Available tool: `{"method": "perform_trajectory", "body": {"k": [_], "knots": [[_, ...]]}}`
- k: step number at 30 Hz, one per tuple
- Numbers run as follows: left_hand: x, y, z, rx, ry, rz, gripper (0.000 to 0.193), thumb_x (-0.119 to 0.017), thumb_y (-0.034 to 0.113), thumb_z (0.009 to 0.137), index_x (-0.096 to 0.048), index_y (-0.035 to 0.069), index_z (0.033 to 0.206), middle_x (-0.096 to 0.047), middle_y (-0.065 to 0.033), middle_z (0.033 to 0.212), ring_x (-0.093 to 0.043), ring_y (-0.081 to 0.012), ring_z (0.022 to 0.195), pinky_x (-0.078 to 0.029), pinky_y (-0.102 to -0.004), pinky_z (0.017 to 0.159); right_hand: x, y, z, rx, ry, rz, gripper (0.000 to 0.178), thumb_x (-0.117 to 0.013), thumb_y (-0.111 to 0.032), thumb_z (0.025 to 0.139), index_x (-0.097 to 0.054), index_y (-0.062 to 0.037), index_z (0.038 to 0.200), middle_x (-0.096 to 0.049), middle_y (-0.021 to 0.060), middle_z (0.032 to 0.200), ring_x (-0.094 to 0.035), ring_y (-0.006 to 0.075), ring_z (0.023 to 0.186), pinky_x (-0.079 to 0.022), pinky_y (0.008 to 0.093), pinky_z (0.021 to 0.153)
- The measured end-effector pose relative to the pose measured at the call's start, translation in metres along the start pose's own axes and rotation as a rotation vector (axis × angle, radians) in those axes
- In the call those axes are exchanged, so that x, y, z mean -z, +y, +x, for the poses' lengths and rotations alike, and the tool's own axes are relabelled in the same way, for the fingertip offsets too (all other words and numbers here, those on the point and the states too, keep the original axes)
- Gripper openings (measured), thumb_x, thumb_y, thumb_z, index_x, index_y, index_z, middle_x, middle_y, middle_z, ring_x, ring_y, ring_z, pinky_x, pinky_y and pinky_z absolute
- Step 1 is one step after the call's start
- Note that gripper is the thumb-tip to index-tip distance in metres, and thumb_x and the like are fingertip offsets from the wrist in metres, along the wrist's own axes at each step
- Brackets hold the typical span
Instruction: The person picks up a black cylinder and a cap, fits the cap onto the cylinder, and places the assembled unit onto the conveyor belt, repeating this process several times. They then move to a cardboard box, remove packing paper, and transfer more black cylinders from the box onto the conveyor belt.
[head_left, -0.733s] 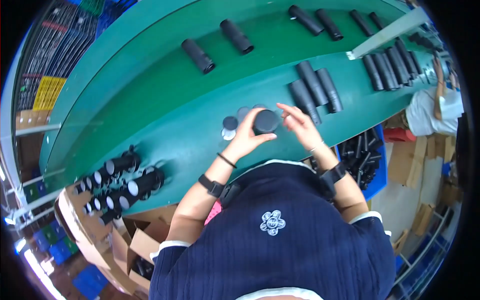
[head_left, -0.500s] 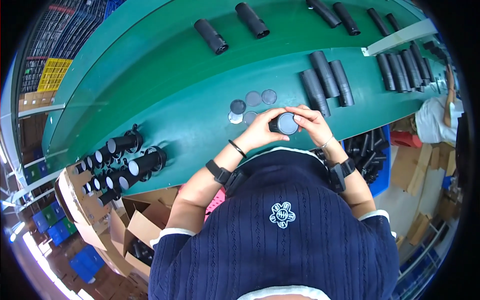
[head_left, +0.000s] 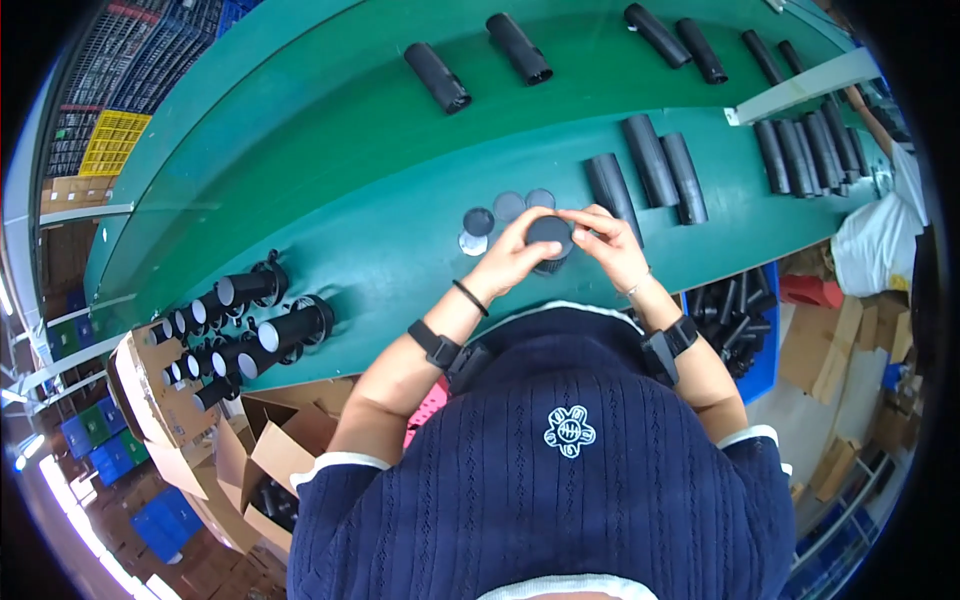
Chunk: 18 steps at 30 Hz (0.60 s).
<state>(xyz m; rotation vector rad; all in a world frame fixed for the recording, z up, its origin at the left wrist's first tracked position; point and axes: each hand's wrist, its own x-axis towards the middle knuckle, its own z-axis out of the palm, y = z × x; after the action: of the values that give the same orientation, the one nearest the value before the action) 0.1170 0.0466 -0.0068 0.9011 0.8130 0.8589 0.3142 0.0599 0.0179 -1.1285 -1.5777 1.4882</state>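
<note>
Between my hands is a black cylinder (head_left: 550, 236) with a flat round end facing up and a ribbed side showing below. My left hand (head_left: 513, 258) wraps its left side, with the thumb lying across the round end. At the right rim, my right hand (head_left: 612, 250) closes its fingertips against the edge. Just beyond my left hand lie several thin round discs: a dark one (head_left: 479, 221), a whitish one (head_left: 473, 244) and grey ones (head_left: 509, 206). To the right of my hands, a black tube (head_left: 614, 190) rests on the green table (head_left: 400, 250).
Black tubes (head_left: 649, 160) lie farther right, more along the raised green back strip (head_left: 330, 110). At left stand black cylinders with pale ends (head_left: 285, 330), above open cartons (head_left: 285, 455). A blue bin (head_left: 765, 350) of black parts and another person's white garment (head_left: 880, 240) are at right.
The cylinder has shifted left and tilted; its end looks darker, and my left thumb now lies on it. My right hand has followed leftward. At far right, the other person's arm has moved.
</note>
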Motion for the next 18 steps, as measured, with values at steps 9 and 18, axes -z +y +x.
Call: {"method": "perform_trajectory", "body": {"k": [9, 18], "knots": [[0.093, 0.043, -0.023, -0.11, 0.744, -0.668, 0.061, -0.051, 0.05, 0.089, -0.039, 0.009, 0.133, -0.042, -0.0124, 0.132, -0.039, -0.0247, 0.124, -0.028, -0.04, 0.102, -0.081, 0.013, 0.1, 0.156, -0.295, -0.054, 0.085, -0.068, -0.013, 0.077, -0.02, -0.0155, 0.147, -0.046, 0.0223, 0.131, -0.05, 0.0327, 0.119, -0.043, 0.0403, 0.094], [0.147, -0.011, -0.126, 0.085, 0.937, -0.729, 0.035, -0.055, 0.026, 0.089, -0.052, 0.007, 0.118, -0.056, -0.0076, 0.11, -0.052, -0.021, 0.099, -0.043, -0.0353, 0.085, -0.195, 0.036, 0.292, -0.182, -0.212, -0.862, 0.068, -0.057, -0.027, 0.09, -0.019, -0.0399, 0.146, -0.035, 0.0252, 0.136, -0.042, 0.043, 0.118, -0.041, 0.0454, 0.096]]}}
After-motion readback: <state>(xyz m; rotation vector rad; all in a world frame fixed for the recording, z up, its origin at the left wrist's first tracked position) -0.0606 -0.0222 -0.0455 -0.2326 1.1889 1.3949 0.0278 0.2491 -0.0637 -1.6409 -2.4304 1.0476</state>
